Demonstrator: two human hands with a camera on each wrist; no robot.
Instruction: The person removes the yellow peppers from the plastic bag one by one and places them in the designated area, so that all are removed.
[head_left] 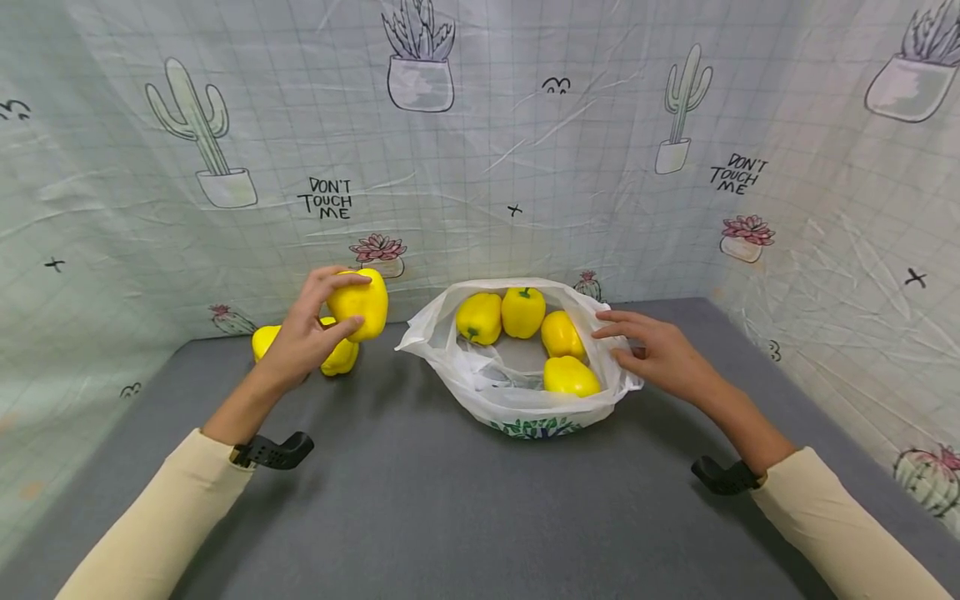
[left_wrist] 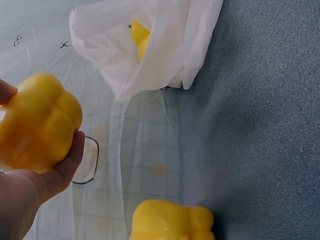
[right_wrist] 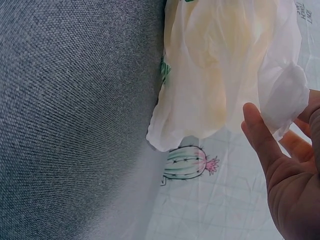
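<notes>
My left hand [head_left: 300,329] grips a yellow bell pepper [head_left: 363,304] above the table, fingers over the top and thumb beneath. In the left wrist view the held pepper [left_wrist: 42,122] shows its lobed end. Right of it stands a white plastic bag [head_left: 480,392], its mouth spread wide. Several yellow bell peppers [head_left: 572,377] lie inside. At the bag's right rim is my right hand [head_left: 667,354], with fingers extended and touching the plastic. The right wrist view shows the bag's edge [right_wrist: 285,95] between thumb and fingers, not visibly pinched.
Two more yellow bell peppers [head_left: 341,358] sit on the table behind my left hand, partly hidden by it. The grey tabletop [head_left: 465,517] runs back to a hanging sheet [head_left: 517,158] printed with cacti, which also encloses both sides.
</notes>
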